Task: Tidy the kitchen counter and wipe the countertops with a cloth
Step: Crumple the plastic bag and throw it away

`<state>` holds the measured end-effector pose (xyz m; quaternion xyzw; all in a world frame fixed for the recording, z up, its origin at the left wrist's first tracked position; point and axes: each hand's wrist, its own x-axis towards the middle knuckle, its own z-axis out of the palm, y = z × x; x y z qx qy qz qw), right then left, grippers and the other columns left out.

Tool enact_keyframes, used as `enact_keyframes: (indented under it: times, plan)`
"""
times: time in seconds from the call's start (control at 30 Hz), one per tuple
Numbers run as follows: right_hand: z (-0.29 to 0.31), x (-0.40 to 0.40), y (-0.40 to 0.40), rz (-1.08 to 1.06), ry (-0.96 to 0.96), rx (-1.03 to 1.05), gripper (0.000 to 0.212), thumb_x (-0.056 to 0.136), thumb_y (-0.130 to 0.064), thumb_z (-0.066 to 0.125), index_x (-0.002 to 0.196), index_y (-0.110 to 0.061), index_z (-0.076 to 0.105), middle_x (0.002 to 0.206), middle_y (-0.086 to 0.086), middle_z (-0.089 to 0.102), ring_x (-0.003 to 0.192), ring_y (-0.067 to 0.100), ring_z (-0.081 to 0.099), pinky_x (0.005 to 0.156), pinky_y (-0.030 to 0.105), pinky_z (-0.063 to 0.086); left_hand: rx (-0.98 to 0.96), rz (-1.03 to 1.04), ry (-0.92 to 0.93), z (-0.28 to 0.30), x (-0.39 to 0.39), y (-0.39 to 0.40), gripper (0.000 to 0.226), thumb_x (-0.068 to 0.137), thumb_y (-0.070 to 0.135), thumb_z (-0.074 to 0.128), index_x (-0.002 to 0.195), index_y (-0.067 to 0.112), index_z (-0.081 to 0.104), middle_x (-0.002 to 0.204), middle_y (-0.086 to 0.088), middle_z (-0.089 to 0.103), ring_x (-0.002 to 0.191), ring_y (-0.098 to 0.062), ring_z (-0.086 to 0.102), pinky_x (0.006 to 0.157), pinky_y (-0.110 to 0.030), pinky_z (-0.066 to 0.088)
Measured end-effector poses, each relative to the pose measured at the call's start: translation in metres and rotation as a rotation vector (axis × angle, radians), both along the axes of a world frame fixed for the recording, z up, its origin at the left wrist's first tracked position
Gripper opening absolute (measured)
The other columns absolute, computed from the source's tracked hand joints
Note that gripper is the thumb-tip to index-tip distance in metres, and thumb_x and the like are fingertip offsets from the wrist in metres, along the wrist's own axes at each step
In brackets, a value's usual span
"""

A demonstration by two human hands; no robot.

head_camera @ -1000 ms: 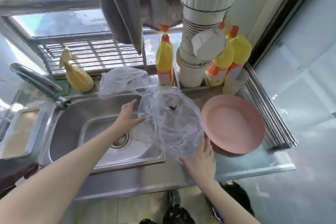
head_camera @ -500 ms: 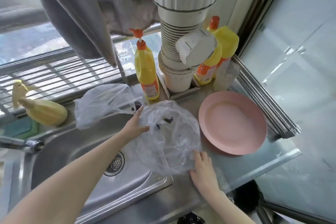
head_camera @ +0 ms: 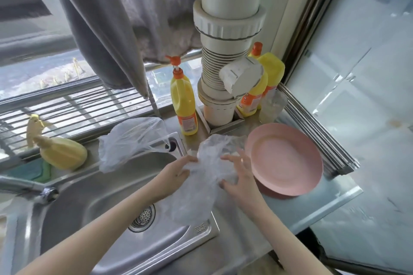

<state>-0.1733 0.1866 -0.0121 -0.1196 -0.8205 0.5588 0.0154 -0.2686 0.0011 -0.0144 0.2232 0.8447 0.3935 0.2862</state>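
A crumpled clear plastic bag [head_camera: 206,169] lies over the right rim of the steel sink [head_camera: 107,203]. My left hand [head_camera: 176,173] grips its left side. My right hand [head_camera: 240,176] presses on its right side with fingers curled into the plastic. A second clear plastic bag [head_camera: 131,140] rests on the sink's back rim, apart from both hands. Just right of my right hand sits a pink plate [head_camera: 288,158] on the steel counter [head_camera: 312,203]. No wiping cloth shows on the counter.
A yellow pump bottle [head_camera: 184,105] stands behind the bags. Two more yellow bottles [head_camera: 270,73] and a clear cup [head_camera: 271,105] stand by a white drain pipe [head_camera: 225,62]. A yellow spray bottle [head_camera: 60,152] lies at the left, the tap [head_camera: 24,185] below it. Grey towels [head_camera: 125,18] hang overhead.
Both hands have drawn together on the bag, bunching the spread-out plastic into a narrower crumpled mass. My right hand moved up from the bag's lower edge to its right side.
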Motion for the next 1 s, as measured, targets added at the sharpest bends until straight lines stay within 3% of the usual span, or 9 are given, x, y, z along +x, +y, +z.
enact_keyframes:
  times: [0.1,0.2,0.27,0.4,0.57,0.67,0.77,0.9,1.0]
  plan:
    - [0.009,-0.006,-0.018,0.1,-0.035,-0.107,0.092,0.063,-0.036,0.072,0.135,-0.043,0.016,0.145,-0.015,0.011,0.13,-0.011,0.012,0.098,-0.004,0.017,0.145,0.03,-0.132,0.012,0.012,-0.003,0.037,0.087,0.007,0.047,0.096,0.043,0.051,0.104,0.01,0.058,0.097,-0.007,0.055,0.089,-0.021,0.041]
    - [0.005,-0.01,-0.037,0.168,-0.079,-0.152,0.107,0.062,-0.032,0.076,0.139,-0.047,0.003,0.147,-0.019,0.009,0.138,0.001,0.014,0.111,0.031,0.032,0.296,0.106,-0.256,0.024,0.022,-0.008,0.03,0.076,0.01,0.047,0.094,0.031,0.059,0.099,0.004,0.059,0.093,-0.009,0.054,0.086,-0.027,0.042]
    - [0.007,-0.014,-0.048,0.193,-0.089,-0.196,0.101,0.061,-0.027,0.077,0.137,-0.048,0.014,0.144,-0.011,0.027,0.132,0.004,0.032,0.103,0.039,0.043,0.438,0.161,-0.382,0.033,0.027,-0.01,0.023,0.074,0.007,0.05,0.088,0.021,0.062,0.089,0.0,0.06,0.084,-0.013,0.055,0.076,-0.025,0.044]
    - [0.015,-0.02,-0.065,0.128,-0.041,-0.138,0.044,0.071,-0.016,0.073,0.104,-0.037,0.053,0.102,-0.011,0.064,0.094,-0.005,0.06,0.079,0.02,0.051,0.511,0.262,-0.493,0.049,0.031,-0.021,0.018,0.063,0.018,0.059,0.078,0.024,0.067,0.076,0.004,0.062,0.074,-0.012,0.055,0.068,-0.02,0.043]
    - [0.012,-0.032,-0.073,0.114,-0.08,0.003,0.032,0.076,-0.022,0.07,0.106,-0.028,0.061,0.093,-0.009,0.07,0.088,0.008,0.064,0.079,0.028,0.051,0.228,0.238,-0.133,0.052,0.026,-0.06,0.027,0.08,0.029,0.055,0.106,0.027,0.062,0.101,0.014,0.065,0.078,-0.001,0.059,0.075,-0.012,0.046]
    - [0.001,-0.044,-0.068,0.128,-0.126,0.137,0.026,0.076,-0.02,0.065,0.101,-0.029,0.06,0.09,-0.007,0.07,0.085,0.014,0.065,0.076,0.03,0.051,-0.033,0.363,0.238,0.032,0.007,-0.085,0.035,0.083,0.033,0.062,0.117,0.027,0.052,0.122,0.009,0.052,0.087,-0.001,0.06,0.083,-0.032,0.053]
    - [-0.016,-0.057,-0.063,0.189,-0.186,0.299,0.02,0.076,-0.024,0.06,0.095,-0.03,0.053,0.082,-0.007,0.067,0.079,0.019,0.064,0.071,0.034,0.051,-0.398,0.298,0.624,-0.002,-0.032,-0.114,0.068,0.078,0.032,0.068,0.134,0.031,0.029,0.142,-0.004,0.019,0.125,-0.023,0.038,0.105,-0.05,0.037]
    - [-0.034,-0.067,-0.055,0.217,-0.191,0.409,0.013,0.081,-0.015,0.054,0.089,-0.025,0.051,0.079,-0.01,0.06,0.076,0.023,0.06,0.063,0.032,0.045,-0.809,0.214,0.626,-0.03,-0.094,-0.131,0.104,0.077,0.019,0.07,0.141,0.044,-0.007,0.145,-0.002,-0.031,0.137,-0.046,-0.008,0.102,-0.07,0.018]
    - [-0.047,-0.067,-0.051,0.2,-0.204,0.448,0.016,0.082,-0.013,0.054,0.094,-0.024,0.051,0.083,-0.013,0.056,0.078,0.023,0.06,0.062,0.03,0.042,-0.906,0.202,0.432,-0.041,-0.125,-0.134,0.107,0.079,-0.002,0.059,0.14,0.045,-0.014,0.145,-0.012,-0.037,0.13,-0.047,0.026,0.094,-0.055,0.043]
